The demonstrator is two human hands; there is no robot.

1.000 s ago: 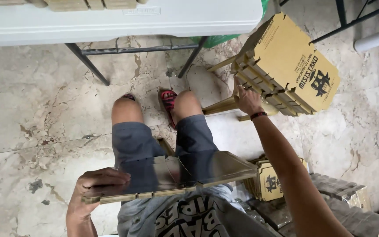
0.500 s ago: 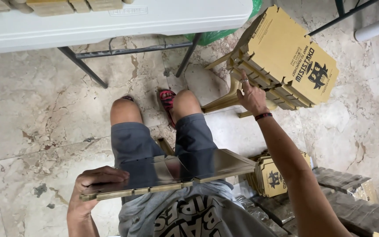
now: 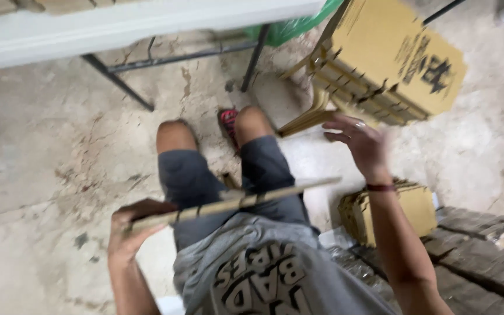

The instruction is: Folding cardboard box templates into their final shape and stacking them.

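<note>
— Underfoot?
— Stained, pale stone floor (image 3: 59, 151), mottled brown. White folding surface (image 3: 147, 23) along the top edge, dark metal legs (image 3: 118, 81) beneath, green plastic bag (image 3: 298, 29) tucked behind.

— And nearer in?
— Seated, looking down: grey shorts (image 3: 228, 186), bare knees, grey printed shirt (image 3: 263, 274), red sandal (image 3: 228, 122) between the knees.

— Left hand?
— Left hand (image 3: 132, 230) low at the left, grip clamped on the near end of a flat cardboard sheet (image 3: 240, 201) — fingers curled over its edge. Sheet seen edge-on, lying across the lap, tilted up towards the right, slots notched along it.

— Right hand?
— Right hand (image 3: 360, 143) raised, blurred, fingers spread apart and holding nothing, ring on one finger, dark band (image 3: 380, 188) at the wrist. Just below and beside the stack of flat cardboard boxes (image 3: 386, 64) at the upper right; touching or not — cannot tell through the blur.

— That stack?
— Tilted, black print on the top face, slotted edges showing, loose flaps sticking out towards the hand.

— Anything else on the right?
— Smaller bundle of folded cardboard (image 3: 389, 210) on the floor under the right forearm, dark weathered planks (image 3: 473, 245) beside it.
</note>
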